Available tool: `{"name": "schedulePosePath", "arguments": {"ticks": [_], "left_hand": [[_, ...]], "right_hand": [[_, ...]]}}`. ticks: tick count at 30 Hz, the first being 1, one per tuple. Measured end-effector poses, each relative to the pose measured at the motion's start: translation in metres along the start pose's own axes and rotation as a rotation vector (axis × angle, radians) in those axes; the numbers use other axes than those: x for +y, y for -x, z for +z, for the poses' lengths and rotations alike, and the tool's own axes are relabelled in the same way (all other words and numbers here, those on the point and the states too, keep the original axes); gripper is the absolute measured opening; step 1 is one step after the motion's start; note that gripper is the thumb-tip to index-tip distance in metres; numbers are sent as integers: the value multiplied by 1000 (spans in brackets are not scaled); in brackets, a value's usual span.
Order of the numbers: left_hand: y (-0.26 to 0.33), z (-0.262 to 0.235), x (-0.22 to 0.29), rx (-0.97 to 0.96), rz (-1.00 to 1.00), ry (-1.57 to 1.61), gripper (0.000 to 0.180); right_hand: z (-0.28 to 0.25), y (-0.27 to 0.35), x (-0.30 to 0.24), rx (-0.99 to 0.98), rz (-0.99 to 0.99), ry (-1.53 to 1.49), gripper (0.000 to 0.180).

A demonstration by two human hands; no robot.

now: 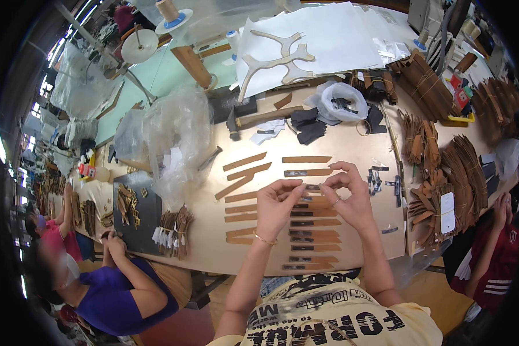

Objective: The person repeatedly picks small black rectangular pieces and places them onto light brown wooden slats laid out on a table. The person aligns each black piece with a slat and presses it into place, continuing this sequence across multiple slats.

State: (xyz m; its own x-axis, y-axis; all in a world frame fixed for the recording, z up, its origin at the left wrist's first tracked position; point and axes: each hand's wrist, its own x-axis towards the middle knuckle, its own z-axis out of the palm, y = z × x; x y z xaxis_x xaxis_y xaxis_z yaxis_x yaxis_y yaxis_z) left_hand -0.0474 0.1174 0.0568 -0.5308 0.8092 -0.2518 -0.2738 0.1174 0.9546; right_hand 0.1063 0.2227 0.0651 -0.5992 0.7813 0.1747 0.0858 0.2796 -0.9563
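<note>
My left hand (278,203) and my right hand (350,196) come together over the work table, thumbs and fingertips pinched. Between them is a small dark strip (313,187), its ends covered by my fingertips. Whether a brown strap lies under it in my grip is hard to see. Below my hands runs a column of brown leather straps (323,222), each bearing a small dark piece near its left end. Just above my fingers lies another such strap (317,172). Bare brown straps (241,218) lie left of my left hand.
A hammer (259,118), black pieces (310,126) and a lined tub (341,101) stand beyond. Small dark strips (375,180) lie at right, beside bundled leather straps (438,173). Clear plastic bags (179,144) sit at left. A co-worker in purple (118,291) sits at left.
</note>
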Motion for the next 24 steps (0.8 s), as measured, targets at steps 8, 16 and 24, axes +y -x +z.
{"name": "schedulePosePath", "arguments": {"ticks": [8,16,24], "left_hand": [[-53,-18,-22,168,123,-387,13],[-90,-20,-34,245,41,-406,12],[-96,-17,-37,266,35,-451,11]], "right_hand": [[35,-44,39,21,118,41,37],[57,-70,72,32,151,177,31],[59,-74,78,33,193,180,32]]}}
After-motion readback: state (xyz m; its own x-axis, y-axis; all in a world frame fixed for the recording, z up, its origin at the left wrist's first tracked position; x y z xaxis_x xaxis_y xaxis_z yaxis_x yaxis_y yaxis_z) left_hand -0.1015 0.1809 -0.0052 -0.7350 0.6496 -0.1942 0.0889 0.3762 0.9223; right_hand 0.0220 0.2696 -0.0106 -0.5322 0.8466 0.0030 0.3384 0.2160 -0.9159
